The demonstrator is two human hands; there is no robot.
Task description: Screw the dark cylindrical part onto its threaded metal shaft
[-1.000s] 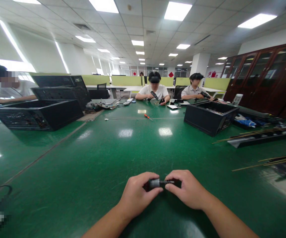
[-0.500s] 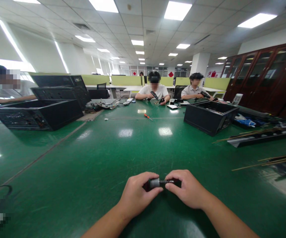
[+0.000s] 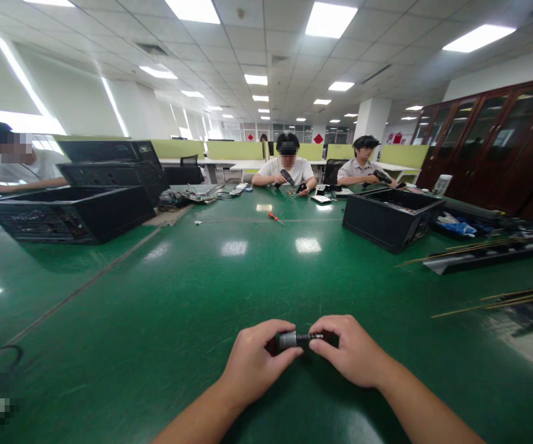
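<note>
Low over the green table (image 3: 178,296), near its front edge, both my hands meet on one small tool. My left hand (image 3: 252,364) is closed round its short dark grey cylindrical body (image 3: 287,340). My right hand (image 3: 352,351) pinches the thin dark bit (image 3: 315,337) that sticks out of the cylinder's right end. The rest of the tool is hidden inside my left fist.
Open black computer cases stand at the left (image 3: 72,209) and the right (image 3: 390,219). Black panels and thin wooden sticks (image 3: 483,253) lie at the far right. A red screwdriver (image 3: 274,217) lies mid-table. Two people (image 3: 289,169) sit opposite, another person at the left edge (image 3: 7,166).
Nothing has visibly changed beyond a tiny upward shift of both hands; the grip on the tool is the same.
</note>
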